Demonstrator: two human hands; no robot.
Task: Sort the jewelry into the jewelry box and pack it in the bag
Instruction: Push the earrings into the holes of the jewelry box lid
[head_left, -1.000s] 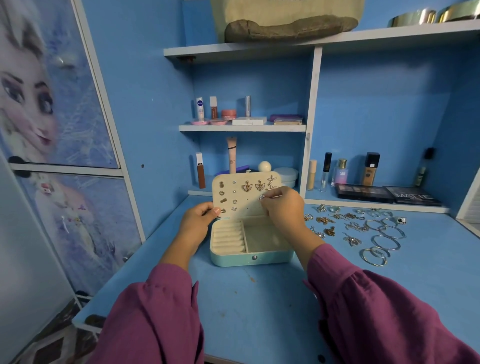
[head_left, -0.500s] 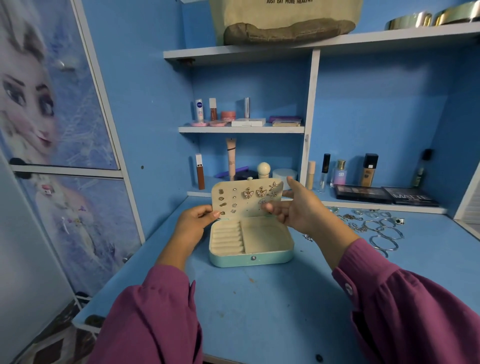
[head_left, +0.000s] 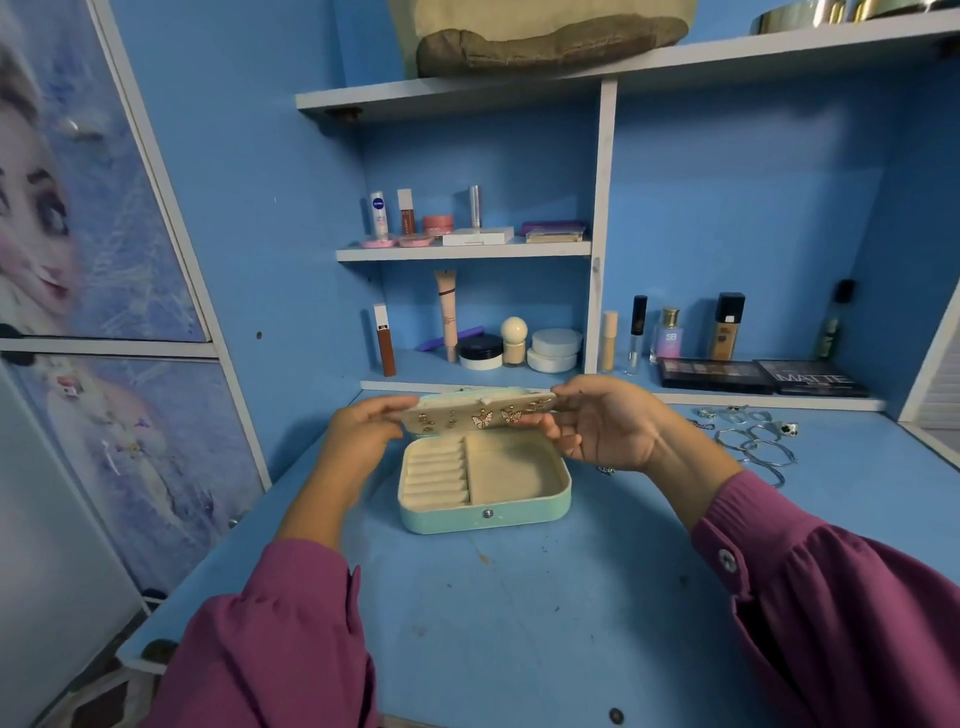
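A bedroom vanity corner in a home was shown. Blue shelves (head_left: 462, 251) were stocked with cosmetics: a foundation bottle (head_left: 727, 327), eyeshadow palettes (head_left: 717, 375) and a Nivea stick (head_left: 378, 214). Left of the shelves, a cartoon princess picture (head_left: 47, 208) was seen on a cupboard door; below them, bangles (head_left: 758, 449) lay on the blue desk (head_left: 519, 623).

Bag (head_left: 545, 36) on the top shelf cut off by the top edge, only its base shows. Metal tins (head_left: 831, 10) at top right also cropped. Both sleeves run out of the bottom edge. Left hand (head_left: 358, 441) motion-blurred, its fingertips hidden behind the box lid (head_left: 478, 413). Small studs on the lid too tiny to identify. Right hand (head_left: 608, 426) covers part of the jewelry (head_left: 753, 441) on the desk; a piece by the wrist is mostly hidden.
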